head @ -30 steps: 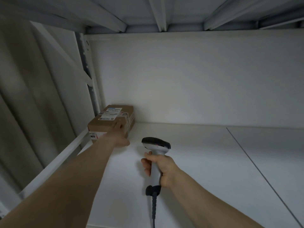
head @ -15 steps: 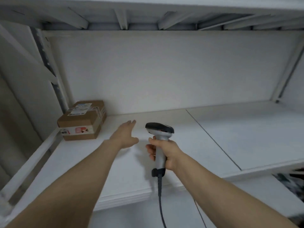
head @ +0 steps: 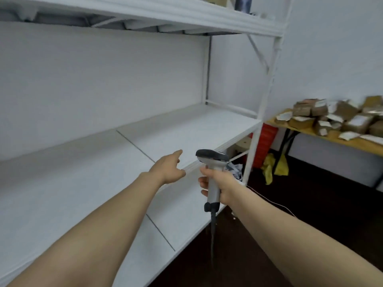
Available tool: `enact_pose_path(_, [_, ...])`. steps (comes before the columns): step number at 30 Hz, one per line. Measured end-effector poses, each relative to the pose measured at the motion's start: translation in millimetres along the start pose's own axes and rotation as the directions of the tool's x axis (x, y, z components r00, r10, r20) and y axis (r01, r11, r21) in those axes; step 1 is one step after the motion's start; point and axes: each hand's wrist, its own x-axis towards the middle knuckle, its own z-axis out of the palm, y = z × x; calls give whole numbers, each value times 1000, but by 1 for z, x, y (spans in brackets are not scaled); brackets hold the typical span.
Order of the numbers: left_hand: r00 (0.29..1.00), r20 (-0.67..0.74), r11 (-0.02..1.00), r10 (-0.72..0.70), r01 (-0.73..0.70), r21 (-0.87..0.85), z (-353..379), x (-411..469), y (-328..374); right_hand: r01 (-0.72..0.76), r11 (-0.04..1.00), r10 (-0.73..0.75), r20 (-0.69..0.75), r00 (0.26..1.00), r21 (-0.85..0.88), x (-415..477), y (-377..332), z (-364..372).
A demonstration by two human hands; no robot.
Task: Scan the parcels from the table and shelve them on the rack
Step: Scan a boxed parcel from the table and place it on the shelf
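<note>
Now my left hand (head: 165,168) hangs open over the rack shelf (head: 186,129); right hand (head: 223,185) grips the scanner (head: 212,157). Parcels (head: 331,119) heaped on worktop (head: 350,142) far right.

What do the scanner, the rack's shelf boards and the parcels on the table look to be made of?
Scanner: likely plastic, matte pale-grey handle, dark head.
Shelf boards: seemingly white-coated board, flat and matte, seam lines between panels.
Parcels: mostly brown cardboard with white labels; blurred, so some may be bags.
</note>
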Motion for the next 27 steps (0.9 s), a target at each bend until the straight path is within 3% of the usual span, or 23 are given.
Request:
enact_pose_path(6, [963,102,968,248,-244,-50,93,78,176,94,995,-84,-234,969,31,5,-45,-186])
enact_pose_path(13, [853,286,897,437,-438,-63,212,154,382,140,990,-130,-500,856,-18,-13,-95,-420])
enact_pose_path(20, [753,358,825,553,-555,-107,292,216,523,130,991,-81,-702,708,17,-15,-124,-583])
enact_pose_path(27, [672,422,783,609,-595,-181,370,300,625,131,991,-35,-860,510,37,24,-143,-713])
